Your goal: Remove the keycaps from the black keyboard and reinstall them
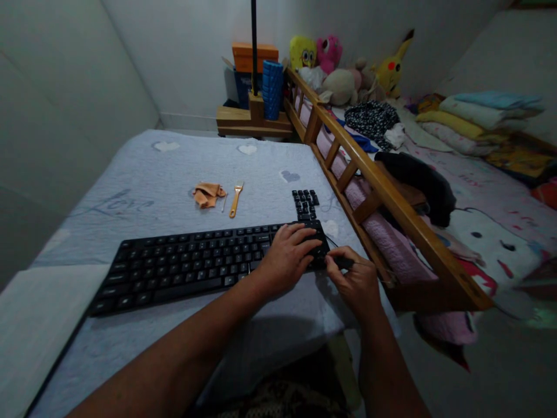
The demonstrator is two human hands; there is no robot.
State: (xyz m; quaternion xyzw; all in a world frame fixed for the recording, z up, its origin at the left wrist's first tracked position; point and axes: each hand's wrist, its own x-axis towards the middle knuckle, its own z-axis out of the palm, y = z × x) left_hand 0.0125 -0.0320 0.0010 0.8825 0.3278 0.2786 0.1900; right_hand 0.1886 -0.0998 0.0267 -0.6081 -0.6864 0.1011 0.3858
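The right hand (354, 281) is pinching a slim dark tool (344, 263) between thumb and fingers, at the 3 o'clock end of the black keyboard (187, 264); whether its tip is touching a key is too dark to tell. Just beside it at 10 o'clock, the left hand (289, 255) is lying palm down on that same end, its fingers spreading and holding nothing visible. The keyboard is resting on the cloth-covered worktop (152, 174), slanting slightly, with a white sheet (47, 307) lying by it at 8 o'clock. Beyond the left hand, between 12 and 1 o'clock, loose black keycaps (305, 204) are sitting in a cluster. Beyond the keyboard's middle, around 12 o'clock, an orange-brown cloth (209, 194) is lying crumpled, with a thin swab (224, 202) and a yellow-handled brush (235, 200) lying at its 3 o'clock side. Farther off at 1 o'clock, stuffed toys (342, 87) are sitting behind a wooden bed rail (365, 168).
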